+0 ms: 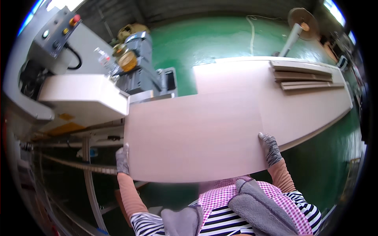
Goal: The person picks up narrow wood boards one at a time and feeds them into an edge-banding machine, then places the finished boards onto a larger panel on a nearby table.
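A wide, pale pinkish-beige board (193,137) lies flat in front of me, held by its two short sides. My left hand (123,159), in a grey glove, grips the left edge with the thumb on top. On the right edge my gloved right hand (270,149) does the same, its thumb tip over the top face. The fingers of both hands are partly hidden under or behind the board. The board's far right part overlaps similar pale boards (307,110) on the right. Its far left corner is close to the white machine housing (84,94).
On the left stands a grey machine with a control box (55,35) bearing a red button. A motor (138,51) and a bottle of amber liquid (128,61) are behind it. Brown strips (307,78) lie on the right-hand boards. A fan (302,24) stands at the far right on the green floor (197,35).
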A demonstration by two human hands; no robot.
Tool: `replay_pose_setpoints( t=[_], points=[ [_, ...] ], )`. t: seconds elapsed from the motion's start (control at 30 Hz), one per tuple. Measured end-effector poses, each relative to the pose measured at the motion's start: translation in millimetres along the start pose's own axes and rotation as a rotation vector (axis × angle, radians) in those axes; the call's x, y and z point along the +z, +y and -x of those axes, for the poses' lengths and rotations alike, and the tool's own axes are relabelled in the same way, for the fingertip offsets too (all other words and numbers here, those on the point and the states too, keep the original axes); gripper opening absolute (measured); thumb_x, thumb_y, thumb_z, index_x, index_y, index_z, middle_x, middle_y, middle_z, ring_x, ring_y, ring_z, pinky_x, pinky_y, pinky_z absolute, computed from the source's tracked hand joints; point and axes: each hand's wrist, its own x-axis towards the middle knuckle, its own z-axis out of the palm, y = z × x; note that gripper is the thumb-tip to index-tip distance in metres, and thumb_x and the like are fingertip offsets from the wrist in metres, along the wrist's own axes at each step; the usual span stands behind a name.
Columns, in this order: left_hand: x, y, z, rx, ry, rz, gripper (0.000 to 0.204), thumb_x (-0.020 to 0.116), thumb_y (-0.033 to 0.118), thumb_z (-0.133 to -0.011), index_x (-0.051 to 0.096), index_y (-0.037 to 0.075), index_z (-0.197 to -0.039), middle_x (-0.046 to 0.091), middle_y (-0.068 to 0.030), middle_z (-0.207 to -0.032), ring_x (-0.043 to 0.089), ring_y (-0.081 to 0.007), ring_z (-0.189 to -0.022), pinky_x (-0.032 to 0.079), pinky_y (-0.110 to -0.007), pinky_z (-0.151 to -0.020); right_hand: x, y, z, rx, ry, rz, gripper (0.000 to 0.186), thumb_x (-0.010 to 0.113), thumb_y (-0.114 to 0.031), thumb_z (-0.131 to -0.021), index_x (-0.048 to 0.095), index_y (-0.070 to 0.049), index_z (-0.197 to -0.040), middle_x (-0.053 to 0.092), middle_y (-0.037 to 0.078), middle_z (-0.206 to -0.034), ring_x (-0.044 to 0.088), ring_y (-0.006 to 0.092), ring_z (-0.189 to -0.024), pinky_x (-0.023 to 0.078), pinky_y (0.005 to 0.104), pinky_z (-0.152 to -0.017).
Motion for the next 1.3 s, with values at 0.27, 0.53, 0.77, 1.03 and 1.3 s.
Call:
replay_pose_setpoints(
  t=[0.27, 0.53, 0.77, 1.03, 1.3],
  points=[
    [206.4, 81.0, 169.2, 0.186, -0.334, 0.203, 0.046, 0.058, 0.042, -0.095, 0.059, 0.001, -0.116, 0.064, -0.0131, -0.109, 0.061, -0.0225, -0.093, 0.052, -0.038, -0.082, -193.5, -13.2, 71.9, -0.129, 0.421, 0.126, 0.047, 0.066, -0.049, -0.086, 0.069, -0.002, -0.088, 0.065, 0.002, -0.074, 0.057, 0.0129, -0.067, 0.048, 0.0322, -0.067],
    [456.2, 208.2, 251.7, 0.459, -0.791, 0.317, 0.050, 0.057, 0.045, -0.095, 0.056, 0.001, -0.120, 0.061, -0.0139, -0.113, 0.060, -0.0236, -0.097, 0.051, -0.039, -0.084, -332.4, -43.9, 176.2, -0.594, 1.133, -0.210, 0.052, 0.044, -0.050, -0.099, 0.068, -0.004, -0.103, 0.066, 0.013, -0.084, 0.063, 0.0168, -0.074, 0.050, 0.0333, -0.072],
    [671.4, 204.1, 384.2, 0.267, -1.307, 0.518, 0.053, 0.056, 0.047, -0.095, 0.054, 0.002, -0.123, 0.059, -0.0145, -0.117, 0.058, -0.0245, -0.101, 0.050, -0.040, -0.087, -487.2, -8.4, 224.5, -1.324, 0.472, -1.213, 0.030, 0.044, -0.033, -0.101, 0.055, -0.015, -0.080, 0.057, 0.000, -0.083, 0.054, 0.0163, -0.087, 0.046, 0.0373, -0.088],
    [850.3, 150.9, 515.2, -0.036, -1.472, 0.566, 0.057, 0.055, 0.049, -0.094, 0.052, 0.002, -0.127, 0.057, -0.0152, -0.121, 0.057, -0.0255, -0.105, 0.049, -0.041, -0.090, -655.3, 33.0, 210.3, -1.544, 0.504, -1.273, 0.032, 0.046, -0.031, -0.100, 0.057, -0.013, -0.076, 0.059, 0.003, -0.086, 0.056, 0.0207, -0.101, 0.043, 0.0445, -0.102],
    [1018.1, 113.4, 566.9, -0.175, -1.433, 0.630, 0.061, 0.055, 0.051, -0.094, 0.049, 0.003, -0.130, 0.055, -0.0160, -0.125, 0.055, -0.0266, -0.109, 0.047, -0.042, -0.093, -798.1, 79.0, 204.5, -1.226, 0.784, -1.173, 0.030, 0.047, -0.030, -0.099, 0.058, -0.012, -0.077, 0.059, 0.003, -0.087, 0.058, 0.0211, -0.099, 0.046, 0.0436, -0.098]
  ],
)
